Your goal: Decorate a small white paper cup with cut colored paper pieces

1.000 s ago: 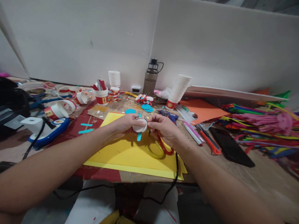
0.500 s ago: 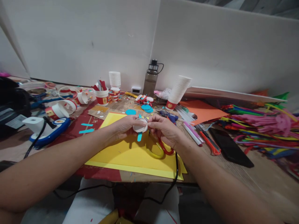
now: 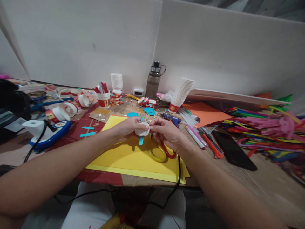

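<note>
My left hand is closed around a small white round piece that looks like a cut-off paper cup bottom, thumb resting on top. A turquoise paper strip sticks out below it, with another bit of turquoise above. At its right edge the thumb and finger of my right hand are pinched together; what lies between the fingertips is small and partly hidden. Beneath the hands are yellow paper sheets. Scissors with yellow and red handles lie under my right hand, their blades largely hidden.
Turquoise discs and strips lie around the sheets. Behind stand stacked paper cups and a bottle. To the right are markers, a cutter, a phone and pipe cleaners; a power strip is left.
The view has shifted very slightly. Both hands keep nearly the same place and hold on the white round piece.
</note>
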`<control>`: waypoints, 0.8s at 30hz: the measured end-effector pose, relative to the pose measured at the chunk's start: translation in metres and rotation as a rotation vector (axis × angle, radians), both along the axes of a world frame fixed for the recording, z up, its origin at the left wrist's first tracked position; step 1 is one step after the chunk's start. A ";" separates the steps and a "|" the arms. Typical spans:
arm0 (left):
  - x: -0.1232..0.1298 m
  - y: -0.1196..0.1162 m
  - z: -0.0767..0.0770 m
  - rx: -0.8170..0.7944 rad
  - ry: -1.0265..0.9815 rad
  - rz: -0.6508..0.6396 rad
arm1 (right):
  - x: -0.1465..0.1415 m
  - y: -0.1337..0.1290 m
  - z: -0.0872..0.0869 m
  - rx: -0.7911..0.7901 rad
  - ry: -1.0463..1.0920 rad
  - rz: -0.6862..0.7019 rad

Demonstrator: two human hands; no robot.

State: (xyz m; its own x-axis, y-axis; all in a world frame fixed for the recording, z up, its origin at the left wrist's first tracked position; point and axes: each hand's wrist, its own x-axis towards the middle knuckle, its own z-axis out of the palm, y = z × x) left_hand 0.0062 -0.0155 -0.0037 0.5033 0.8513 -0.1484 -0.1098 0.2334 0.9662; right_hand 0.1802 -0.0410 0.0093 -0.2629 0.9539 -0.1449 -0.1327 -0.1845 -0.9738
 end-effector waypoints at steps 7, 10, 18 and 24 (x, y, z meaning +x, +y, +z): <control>0.000 0.001 -0.001 0.009 0.010 0.037 | 0.000 0.001 -0.001 0.036 -0.020 0.003; 0.000 0.000 0.001 0.003 0.010 0.027 | -0.001 -0.001 0.000 0.029 -0.029 -0.002; -0.002 0.001 0.003 0.014 -0.002 0.023 | 0.000 -0.003 0.003 0.080 -0.047 0.004; -0.004 0.003 0.001 0.033 0.000 0.019 | 0.002 0.001 -0.002 0.107 -0.054 0.018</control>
State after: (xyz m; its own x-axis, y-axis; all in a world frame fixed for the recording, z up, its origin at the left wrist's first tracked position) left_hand 0.0022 -0.0123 -0.0028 0.4872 0.8650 -0.1202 -0.1140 0.1995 0.9732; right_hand 0.1827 -0.0397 0.0076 -0.2750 0.9598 -0.0565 -0.0774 -0.0806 -0.9937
